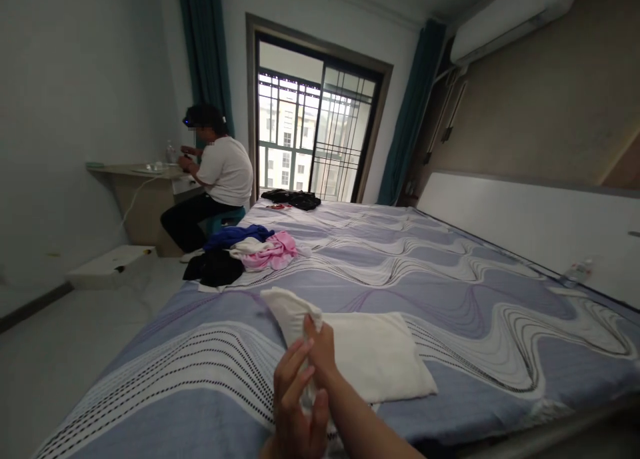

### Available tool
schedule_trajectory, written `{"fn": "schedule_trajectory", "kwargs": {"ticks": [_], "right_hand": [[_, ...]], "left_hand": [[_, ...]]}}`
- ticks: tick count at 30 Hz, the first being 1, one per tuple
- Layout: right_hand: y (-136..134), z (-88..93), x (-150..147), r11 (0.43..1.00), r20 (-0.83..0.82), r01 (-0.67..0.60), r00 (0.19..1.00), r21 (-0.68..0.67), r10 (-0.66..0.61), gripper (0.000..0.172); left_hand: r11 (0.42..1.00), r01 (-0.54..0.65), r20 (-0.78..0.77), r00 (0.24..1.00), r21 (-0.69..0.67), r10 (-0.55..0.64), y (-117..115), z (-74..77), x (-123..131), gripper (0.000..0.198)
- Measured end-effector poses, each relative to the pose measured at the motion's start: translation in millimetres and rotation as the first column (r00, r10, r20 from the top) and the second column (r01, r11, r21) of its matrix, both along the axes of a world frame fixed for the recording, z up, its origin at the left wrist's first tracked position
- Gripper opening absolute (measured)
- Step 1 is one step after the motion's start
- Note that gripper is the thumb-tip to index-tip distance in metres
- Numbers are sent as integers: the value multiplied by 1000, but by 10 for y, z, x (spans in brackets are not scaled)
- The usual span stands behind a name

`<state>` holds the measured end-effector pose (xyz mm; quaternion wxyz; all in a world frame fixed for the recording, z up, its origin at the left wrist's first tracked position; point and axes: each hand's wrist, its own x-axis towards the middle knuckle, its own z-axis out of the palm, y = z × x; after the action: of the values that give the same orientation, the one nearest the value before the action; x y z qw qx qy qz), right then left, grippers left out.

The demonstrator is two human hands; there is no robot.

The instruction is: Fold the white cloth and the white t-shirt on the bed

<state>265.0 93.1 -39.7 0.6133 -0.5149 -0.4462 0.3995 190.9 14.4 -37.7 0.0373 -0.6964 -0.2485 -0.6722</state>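
A white cloth garment (pixel 375 352) lies folded on the bed in front of me. Its left part (pixel 290 312) is raised off the bedding, with a gathered edge. My right hand (pixel 321 349) reaches across and is closed on this gathered edge, thumb on top. Just below and left of it, my left hand (pixel 299 399) is open, fingers stretched and thumb apart. The left fingers overlap the right wrist in this view; whether they touch the cloth I cannot tell.
Blue, pink, white and black clothes (pixel 265 251) are heaped on the bed's left edge. Dark clothing (pixel 295 199) lies at the far end. A plastic bottle (pixel 577 272) is by the headboard (pixel 520 212). Another person (pixel 225 172) sits at a desk (pixel 140 199).
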Motion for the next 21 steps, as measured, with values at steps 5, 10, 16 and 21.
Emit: {"fn": "schedule_trajectory", "kwargs": {"ticks": [5,10,16,21], "right_hand": [[-94,167,889,965,-401,253,878,-76,-262,50],[-587,-181,1767,887,-609,420,657,-193,-444,43],[-767,-453,2273,887,-429,162,828,-432,-360,30],[-718,-460,2408,838,-254,211,891,-502,-377,22]], "left_hand": [[970,-104,-234,971,-219,51,-19,-148,272,48],[829,-345,-543,838,-441,59,24,-666,552,77],[677,-477,-692,718,-561,-67,22,-685,744,55],[545,-464,-651,728,-699,-214,-5,-421,696,53]]}}
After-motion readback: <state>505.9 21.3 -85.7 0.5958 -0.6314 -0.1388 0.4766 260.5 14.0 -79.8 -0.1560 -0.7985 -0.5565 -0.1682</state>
